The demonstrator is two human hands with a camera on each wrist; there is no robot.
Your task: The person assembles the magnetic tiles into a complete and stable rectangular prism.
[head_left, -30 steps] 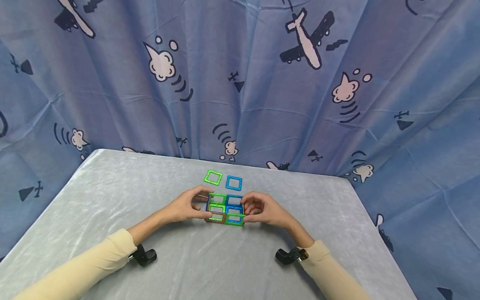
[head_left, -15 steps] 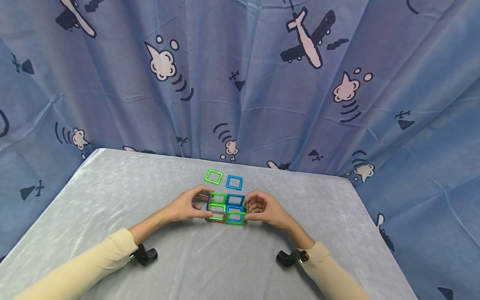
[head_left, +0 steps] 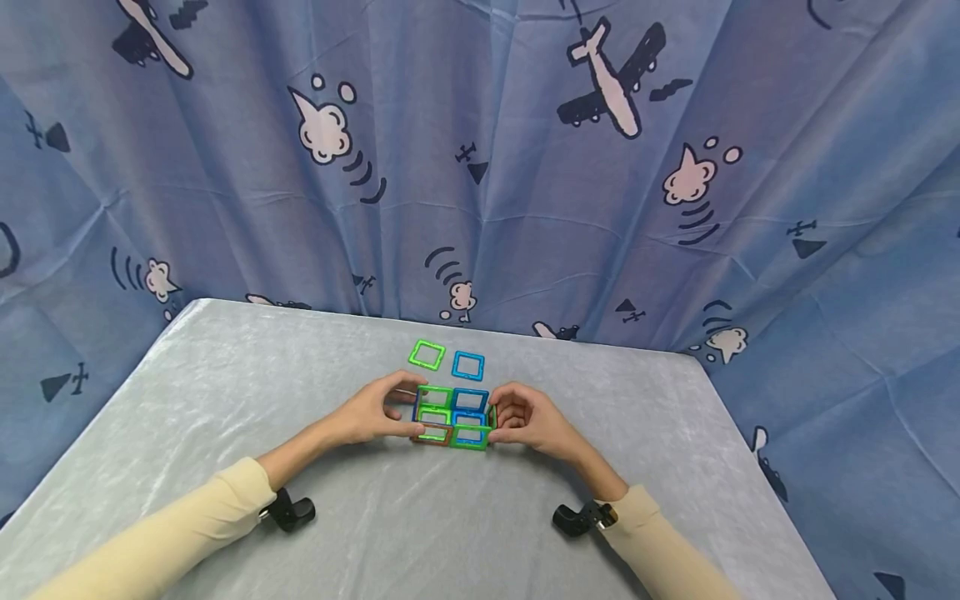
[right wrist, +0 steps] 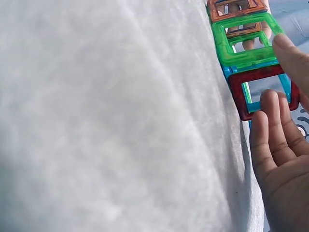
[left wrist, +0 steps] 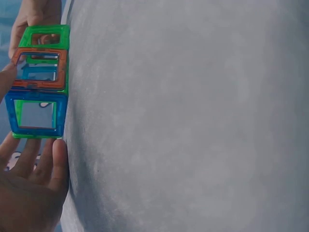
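A small box-like build of square, open-frame magnetic tiles point(head_left: 452, 408) stands on the table between both hands. My left hand point(head_left: 371, 411) holds its left end, thumb at the orange tile point(left wrist: 62, 67) in front and fingers towards the back. A blue tile point(left wrist: 36, 131) forms that end. At the right end my right hand point(head_left: 536, 421) pinches the build, its thumb by the green front tile point(right wrist: 219, 41) and its fingertips at a dark red tile point(right wrist: 236, 94). Green and blue tiles show inside and at the back. Some fingertips are hidden behind the frames.
Behind the build lie a loose green tile point(head_left: 414, 356) and a loose blue tile point(head_left: 455, 365), flat and apart. A pale cloth covers the table point(head_left: 360, 517). A blue patterned curtain point(head_left: 420, 167) hangs along the far edge.
My right hand has shifted slightly to the right, and the end tile beside its fingers now shows further out from the build. The left hand stays in place.
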